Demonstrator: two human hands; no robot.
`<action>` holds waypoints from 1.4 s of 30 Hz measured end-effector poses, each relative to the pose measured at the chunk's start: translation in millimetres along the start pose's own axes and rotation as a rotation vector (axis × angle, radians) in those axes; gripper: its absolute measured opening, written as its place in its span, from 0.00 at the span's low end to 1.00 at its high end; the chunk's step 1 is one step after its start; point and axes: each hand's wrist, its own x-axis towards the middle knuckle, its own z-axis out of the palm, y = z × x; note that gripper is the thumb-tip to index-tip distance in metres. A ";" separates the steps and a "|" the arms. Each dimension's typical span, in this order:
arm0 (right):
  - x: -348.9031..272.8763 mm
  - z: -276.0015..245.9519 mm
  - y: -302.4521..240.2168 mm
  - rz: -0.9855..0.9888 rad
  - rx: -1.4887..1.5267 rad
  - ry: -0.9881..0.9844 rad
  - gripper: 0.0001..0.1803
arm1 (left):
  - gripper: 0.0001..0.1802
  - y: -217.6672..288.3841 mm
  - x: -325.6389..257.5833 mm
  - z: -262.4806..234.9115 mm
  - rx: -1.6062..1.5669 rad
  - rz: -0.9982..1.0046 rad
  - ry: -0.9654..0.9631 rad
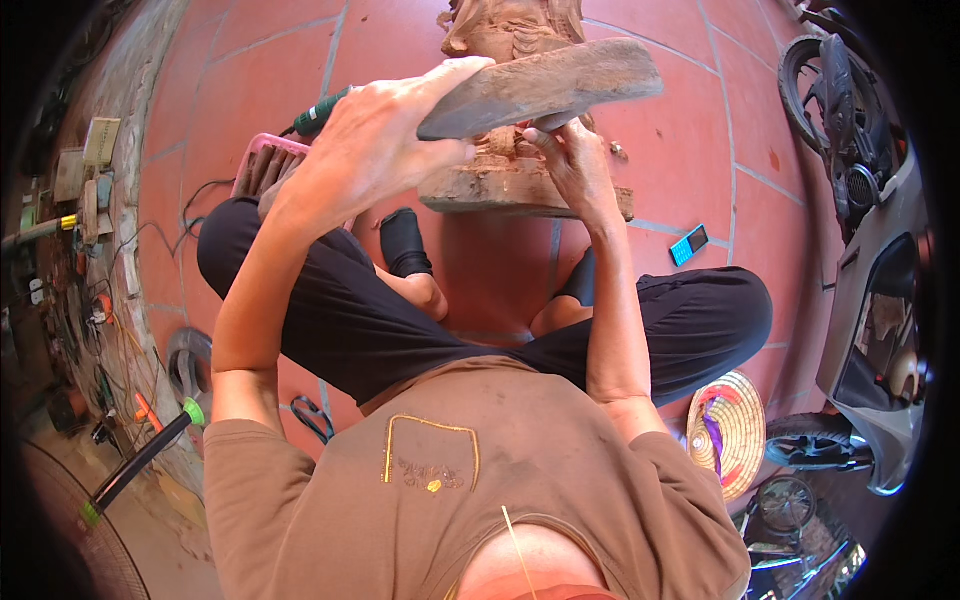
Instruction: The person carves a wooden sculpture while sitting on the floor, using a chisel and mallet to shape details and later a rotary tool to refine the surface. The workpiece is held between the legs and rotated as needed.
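Note:
A rough, long wooden block (550, 85) is raised at a slant in front of me. My left hand (365, 140) grips its left end, with the thumb below and a finger along the upper edge. Under the block's right part, my right hand (580, 170) is closed, its fingers bent around a small greyish piece that is mostly hidden. Behind both hands stands a carved reddish-brown wooden figure (510, 35) on a thick wooden base (510, 190). The block covers the figure's middle.
A pink tray (243, 172) of wooden-handled tools and a green power tool (320, 113) lie left of the figure. To the right are a blue phone (689, 245), a woven hat (735, 440) and a motorbike (870, 330). Cables and a fan (90, 540) are at the left.

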 end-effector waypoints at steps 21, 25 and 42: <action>-0.3 1.6 -12.1 -0.020 -0.091 -0.052 0.13 | 0.34 11.9 30.2 42.0 -0.029 0.132 0.188; -2.7 -10.4 -17.5 0.005 -0.261 -0.089 0.14 | 0.34 14.9 40.6 53.4 -0.018 0.075 0.180; -30.9 -90.6 -147.8 -0.380 0.363 -0.358 0.17 | 0.35 21.1 63.2 56.1 0.051 0.108 0.177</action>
